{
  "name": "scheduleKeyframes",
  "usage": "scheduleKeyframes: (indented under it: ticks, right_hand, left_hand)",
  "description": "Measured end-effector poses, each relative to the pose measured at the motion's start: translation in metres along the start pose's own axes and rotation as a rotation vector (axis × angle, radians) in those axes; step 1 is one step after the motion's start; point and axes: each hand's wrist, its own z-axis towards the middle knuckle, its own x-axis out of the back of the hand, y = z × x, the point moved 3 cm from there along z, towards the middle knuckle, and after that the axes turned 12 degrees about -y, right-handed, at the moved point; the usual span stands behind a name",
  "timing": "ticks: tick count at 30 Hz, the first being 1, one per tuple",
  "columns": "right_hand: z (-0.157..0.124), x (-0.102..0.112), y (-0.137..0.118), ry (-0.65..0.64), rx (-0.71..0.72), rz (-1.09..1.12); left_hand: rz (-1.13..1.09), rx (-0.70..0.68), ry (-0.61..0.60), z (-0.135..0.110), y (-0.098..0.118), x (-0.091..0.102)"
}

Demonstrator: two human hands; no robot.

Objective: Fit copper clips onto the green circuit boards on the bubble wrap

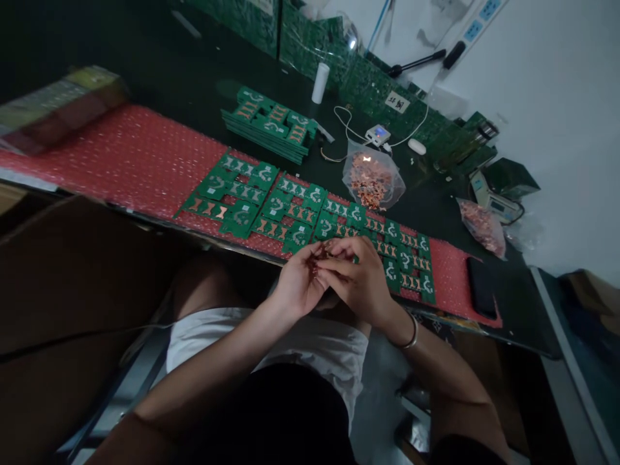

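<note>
My left hand [299, 283] is cupped, palm up, around a few small copper-coloured metal pieces [320, 253], partly hidden by fingers. Bent over that palm, my right hand [361, 274] has its fingertips together among the pieces; what they pinch cannot be made out. Both hands are above the front edge of a row of green circuit boards [237, 184], which lie side by side on pink bubble wrap [145, 155]. Bow-tie-shaped copper pieces sit on the boards in short rows. Behind the row, an opened clear plastic bag [372, 177] holds a heap of loose copper pieces.
A stack of circuit boards [271, 126] stands behind the row. At the right are a black phone [481, 287] and another bag of copper pieces [482, 226]. A white cylinder [320, 82] and a small cabled device [378, 134] are farther back; a blurred box [58, 110] is left.
</note>
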Motion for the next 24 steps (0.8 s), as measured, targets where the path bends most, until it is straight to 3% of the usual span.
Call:
scheduleKeyframes:
  ticks: [4,9,12,15,19,24]
  right_hand:
    - [0.002,-0.003,-0.003,-0.004,0.077,0.107]
    - [-0.001,0.000,-0.003,0.103,0.190,-0.031]
    - [-0.008,0.001,0.001,0.179,0.236,-0.172]
    - [-0.011,-0.003,0.004,0.120,0.277,-0.239]
    - [-0.006,-0.003,0.001,0.108,0.253,-0.078]
    - [0.002,0.011,-0.003,0.084,0.096,0.179]
  left_hand:
    - [0.057,-0.028,-0.021,-0.006,0.006,0.003]
    - [0.198,-0.080,-0.002,-0.013,0.014,0.012]
    - [0.310,-0.077,-0.073,-0.019,0.016,0.014]
    - [0.458,-0.071,-0.175,-0.026,0.018,0.014]
    - [0.689,-0.115,-0.227,-0.031,0.021,0.019]
    - [0.839,-0.206,-0.172,-0.034,0.025,0.024]
